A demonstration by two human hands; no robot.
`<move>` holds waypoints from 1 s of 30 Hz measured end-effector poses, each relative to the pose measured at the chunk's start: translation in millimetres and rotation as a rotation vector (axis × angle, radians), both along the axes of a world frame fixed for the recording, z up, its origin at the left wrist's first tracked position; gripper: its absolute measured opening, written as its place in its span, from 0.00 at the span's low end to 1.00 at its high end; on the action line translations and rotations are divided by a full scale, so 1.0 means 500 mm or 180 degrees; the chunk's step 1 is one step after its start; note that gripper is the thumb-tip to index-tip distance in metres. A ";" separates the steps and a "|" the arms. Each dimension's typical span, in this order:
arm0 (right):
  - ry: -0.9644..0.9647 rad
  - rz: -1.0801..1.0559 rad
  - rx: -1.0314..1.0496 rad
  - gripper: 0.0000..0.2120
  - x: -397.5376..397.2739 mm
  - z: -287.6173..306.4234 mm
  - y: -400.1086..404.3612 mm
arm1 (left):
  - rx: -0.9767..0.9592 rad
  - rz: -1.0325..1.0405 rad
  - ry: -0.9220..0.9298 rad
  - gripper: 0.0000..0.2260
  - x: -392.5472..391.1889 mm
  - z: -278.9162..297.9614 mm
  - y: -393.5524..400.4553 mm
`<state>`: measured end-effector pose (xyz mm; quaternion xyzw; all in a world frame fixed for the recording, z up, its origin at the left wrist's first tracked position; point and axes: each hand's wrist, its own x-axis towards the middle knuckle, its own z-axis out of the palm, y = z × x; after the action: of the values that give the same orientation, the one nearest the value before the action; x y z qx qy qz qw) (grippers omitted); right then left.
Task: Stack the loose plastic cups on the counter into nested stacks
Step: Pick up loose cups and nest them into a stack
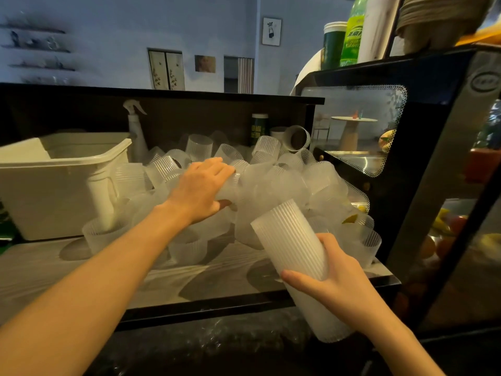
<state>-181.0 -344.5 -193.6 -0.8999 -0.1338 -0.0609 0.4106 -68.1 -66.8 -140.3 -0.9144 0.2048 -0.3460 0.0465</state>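
A dim room with a pale blue wall [108, 28] hung with small framed pictures [271, 31] and narrow shelves [35, 47] at far left. A dark wooden hutch [162, 95] backs the pale wood-grain surface [40, 270]. A black glass-fronted display case [423, 109] stands at right.

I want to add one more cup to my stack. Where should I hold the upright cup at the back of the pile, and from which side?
Hold the upright cup by its ribbed side wall, near the top, coming from above and in front. It stands clear above the pile, so its upper wall is probably free.
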 end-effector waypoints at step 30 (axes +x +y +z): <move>-0.0621 0.0449 -0.0868 0.39 -0.017 -0.003 0.021 | -0.2825 -0.1211 0.1931 0.24 -0.187 -0.023 -0.065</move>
<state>-189.6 -334.1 -194.9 -0.9254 -0.2429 -0.1003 0.2731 -161.6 -99.2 -151.5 -0.8518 0.2050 -0.1231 -0.4661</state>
